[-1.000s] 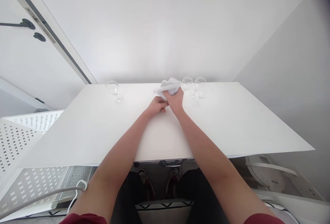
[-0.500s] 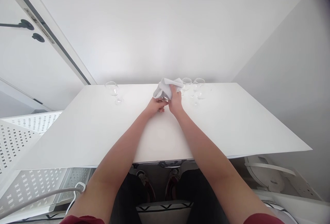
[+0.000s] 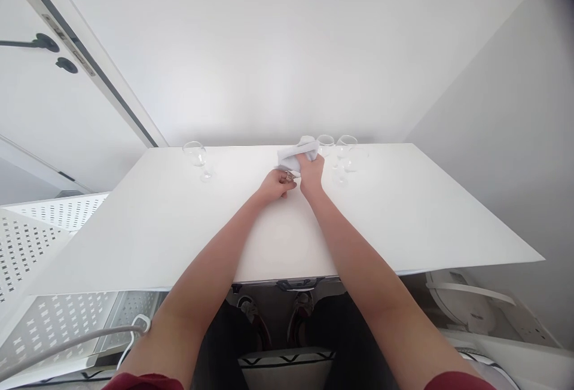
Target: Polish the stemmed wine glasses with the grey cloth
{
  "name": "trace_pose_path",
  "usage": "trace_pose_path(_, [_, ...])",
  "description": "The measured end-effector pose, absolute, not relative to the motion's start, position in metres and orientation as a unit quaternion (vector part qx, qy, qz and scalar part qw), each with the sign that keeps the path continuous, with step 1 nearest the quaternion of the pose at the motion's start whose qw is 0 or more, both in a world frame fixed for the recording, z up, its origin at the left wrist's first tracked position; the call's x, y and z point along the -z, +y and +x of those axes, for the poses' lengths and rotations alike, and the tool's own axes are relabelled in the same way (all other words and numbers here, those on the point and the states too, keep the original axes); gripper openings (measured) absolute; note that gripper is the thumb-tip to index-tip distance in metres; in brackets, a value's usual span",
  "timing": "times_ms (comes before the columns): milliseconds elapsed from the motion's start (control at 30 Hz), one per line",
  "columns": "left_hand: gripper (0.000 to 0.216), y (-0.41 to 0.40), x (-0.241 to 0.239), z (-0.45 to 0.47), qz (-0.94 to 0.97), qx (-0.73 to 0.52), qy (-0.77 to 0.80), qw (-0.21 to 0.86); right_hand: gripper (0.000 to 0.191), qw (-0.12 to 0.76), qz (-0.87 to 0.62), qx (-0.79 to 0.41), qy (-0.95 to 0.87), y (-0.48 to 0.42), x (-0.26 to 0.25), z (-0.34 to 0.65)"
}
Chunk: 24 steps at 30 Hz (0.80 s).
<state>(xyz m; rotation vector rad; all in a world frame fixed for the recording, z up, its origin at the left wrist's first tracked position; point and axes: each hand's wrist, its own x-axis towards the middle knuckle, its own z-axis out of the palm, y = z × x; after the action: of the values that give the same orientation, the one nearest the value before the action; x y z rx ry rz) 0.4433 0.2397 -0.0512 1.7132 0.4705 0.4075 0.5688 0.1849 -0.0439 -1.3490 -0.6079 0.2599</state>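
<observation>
My right hand [image 3: 311,172] is closed around a bunched white cloth [image 3: 296,152] near the far edge of the white table [image 3: 179,228]. Touching it on the left, my left hand [image 3: 277,185] is closed on the foot of a wine glass [image 3: 289,173], most of which the cloth hides. Just right of the cloth stand two clear wine glasses [image 3: 326,145] [image 3: 347,146]. A third clear wine glass [image 3: 197,155] stands alone at the far left of the table.
A white wall rises directly behind the table. A door with dark handles [image 3: 49,43] is at the left. A white perforated panel [image 3: 49,228] and a cable [image 3: 67,345] lie lower left. A white appliance [image 3: 466,306] sits lower right. My shoes [image 3: 278,312] show under the table.
My right hand has turned the cloth around the glass: the cloth bunched upward half a second ago, and now lies flatter and further right. My left hand has barely moved.
</observation>
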Motion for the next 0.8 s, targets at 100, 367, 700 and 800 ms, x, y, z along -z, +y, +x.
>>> trace_pose_path(100, [0.025,0.242,0.053,0.445,0.727,-0.19,0.217,0.623,0.036,0.776,-0.527,-0.205,-0.278,0.188,0.045,0.566])
trace_pose_path(367, [0.02,0.248,0.059,0.448,0.655,-0.273,0.221,0.669,0.067,0.713,-0.571,-0.183,-0.365,0.188,0.051,0.537])
trace_pose_path(700, [0.027,0.245,0.053,0.446,0.719,-0.167,0.203,0.643,0.021,0.747,-0.575,-0.103,-0.317,0.181,0.042,0.561])
trace_pose_path(800, [0.027,0.245,0.054,0.445,0.724,-0.171,0.199,0.638,0.012,0.687,-0.605,-0.028,-0.403,0.176,0.037,0.564])
